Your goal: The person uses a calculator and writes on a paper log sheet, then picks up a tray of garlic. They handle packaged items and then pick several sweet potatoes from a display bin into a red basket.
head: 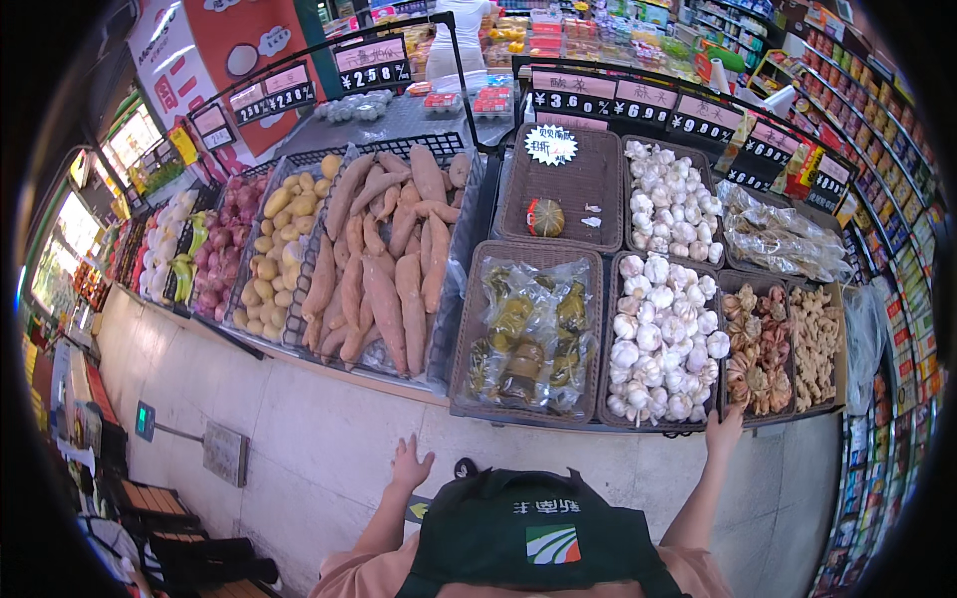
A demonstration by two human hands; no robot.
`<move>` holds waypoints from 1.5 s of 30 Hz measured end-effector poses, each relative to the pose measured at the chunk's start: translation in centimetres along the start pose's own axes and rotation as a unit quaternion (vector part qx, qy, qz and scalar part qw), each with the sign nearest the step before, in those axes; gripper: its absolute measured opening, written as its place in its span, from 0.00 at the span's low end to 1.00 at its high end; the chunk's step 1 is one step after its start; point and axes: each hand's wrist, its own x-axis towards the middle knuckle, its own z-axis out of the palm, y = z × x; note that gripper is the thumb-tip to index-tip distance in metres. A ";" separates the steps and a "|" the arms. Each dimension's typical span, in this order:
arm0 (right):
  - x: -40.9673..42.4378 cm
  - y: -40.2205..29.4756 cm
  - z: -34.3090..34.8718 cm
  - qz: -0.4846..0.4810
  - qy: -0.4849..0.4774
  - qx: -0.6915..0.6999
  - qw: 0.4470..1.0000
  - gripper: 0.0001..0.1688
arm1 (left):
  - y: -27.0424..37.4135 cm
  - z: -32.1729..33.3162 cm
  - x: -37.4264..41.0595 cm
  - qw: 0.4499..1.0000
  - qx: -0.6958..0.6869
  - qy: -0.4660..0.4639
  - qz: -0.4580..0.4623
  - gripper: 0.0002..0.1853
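My left hand (410, 463) hangs in the air over the tiled floor, fingers spread, holding nothing, just short of the vegetable stand. At the front edge of the stand, my right hand (724, 432) meets the basket rims between the white garlic bulbs (662, 344) and the brown bulbs (751, 374). Whether its fingers grip the rim cannot be made out. Ginger roots (815, 347) lie to the right of the brown bulbs. Left of the garlic, a brown woven basket (462, 359) holds plastic-packed greenish pickled vegetables (523, 329).
Sweet potatoes (385, 276), potatoes (280, 254) and red onions (232, 224) fill crates leftward. Behind are a small pumpkin (546, 217), more garlic (673, 202) and price signs (572, 102). A platform scale (226, 453) stands on the floor. A person (460, 37) is at the back.
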 end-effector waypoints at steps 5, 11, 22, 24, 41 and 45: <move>1.4 -12.2 0.8 -0.095 0.037 0.131 0.986 0.24 | -16.0 2.2 1.7 0.972 -0.069 -0.073 -0.211 0.37; -0.2 -30.8 4.9 -0.193 -0.006 0.204 0.960 0.29 | -26.9 0.7 -1.1 0.930 -0.031 -0.193 -0.310 0.31; 7.9 -49.3 18.3 -0.232 -0.185 0.068 0.953 0.45 | -27.0 -0.1 -2.3 0.933 -0.222 0.044 -0.280 0.22; 9.5 -50.5 20.1 -0.195 -0.217 0.039 0.956 0.47 | -24.7 0.8 -2.8 0.933 -0.209 0.007 -0.294 0.22; 20.5 -50.7 22.0 0.111 -0.363 0.531 0.758 0.48 | -13.4 3.0 -4.9 0.911 -0.179 -0.049 -0.370 0.21; 22.7 -49.8 23.3 0.115 -0.404 0.641 0.643 0.31 | -13.4 2.6 -6.0 0.910 -0.165 -0.055 -0.375 0.21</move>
